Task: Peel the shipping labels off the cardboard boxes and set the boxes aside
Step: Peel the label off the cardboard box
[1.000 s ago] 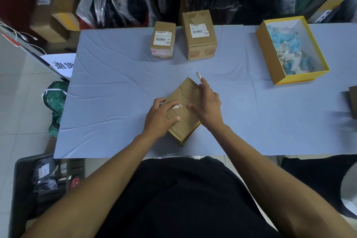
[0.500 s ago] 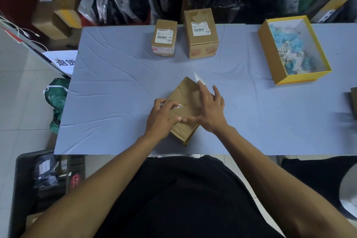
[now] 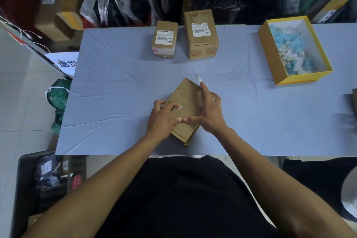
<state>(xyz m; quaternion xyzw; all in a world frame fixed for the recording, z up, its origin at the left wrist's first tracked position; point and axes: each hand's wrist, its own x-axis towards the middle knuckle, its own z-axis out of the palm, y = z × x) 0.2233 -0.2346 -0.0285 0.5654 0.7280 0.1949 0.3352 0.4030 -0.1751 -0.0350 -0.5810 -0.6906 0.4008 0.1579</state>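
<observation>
A: Step? Your left hand (image 3: 163,117) grips the box (image 3: 186,110), centre near edge of the table (image 3: 116,83); your right hand (image 3: 209,110) rests flat, fingers extended.

B: Label remnant (image 3: 199,79) lifts at the far corner. Next, pinch and strip it.

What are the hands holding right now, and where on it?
Both hands, left and right, hold the brown cardboard box by its top face, one at each side.
</observation>
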